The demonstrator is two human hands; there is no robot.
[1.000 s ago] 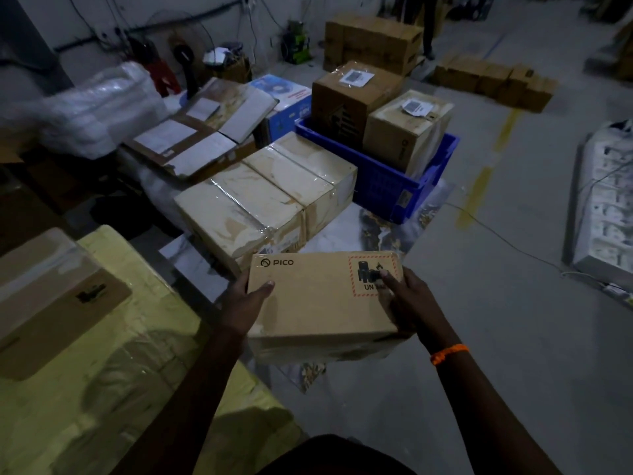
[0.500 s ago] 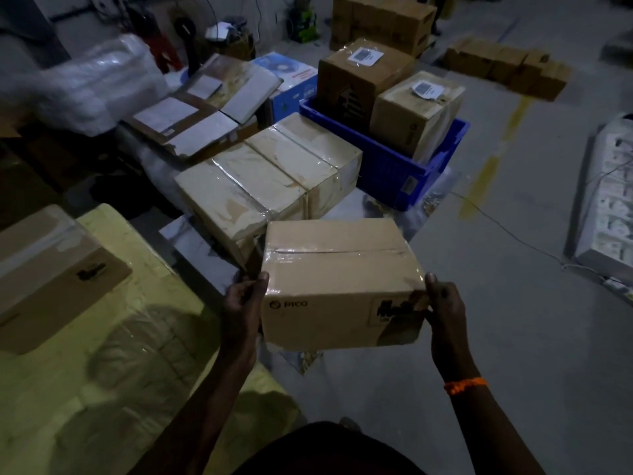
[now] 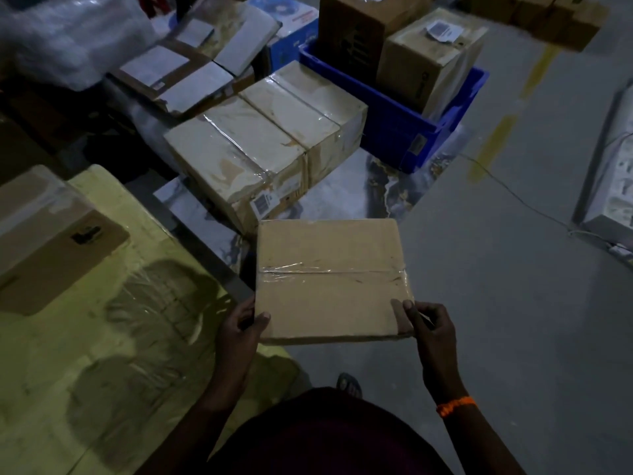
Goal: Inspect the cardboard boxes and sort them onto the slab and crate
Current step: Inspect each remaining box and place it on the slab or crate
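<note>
I hold a brown cardboard box (image 3: 329, 279) in front of me, its taped seam face turned up. My left hand (image 3: 241, 332) grips its near left corner, thumb on top. My right hand (image 3: 430, 327) pinches the near right corner by the tape end. Beyond it a marbled slab (image 3: 346, 197) on the floor carries a row of three tape-wrapped boxes (image 3: 267, 138). A blue crate (image 3: 394, 121) behind the slab holds two upright boxes (image 3: 428, 53).
A yellow wrapped surface (image 3: 102, 337) at my left carries another brown box (image 3: 44, 231). Flattened cartons (image 3: 191, 63) and a plastic-wrapped bundle (image 3: 61, 36) lie at the back left. A thin cable (image 3: 513, 197) runs over the grey floor toward white panels (image 3: 616, 186) at right.
I have rotated the box in my hands: the PICO-printed side turned away and the taped seam face now points up. The box also came lower and closer to me.
</note>
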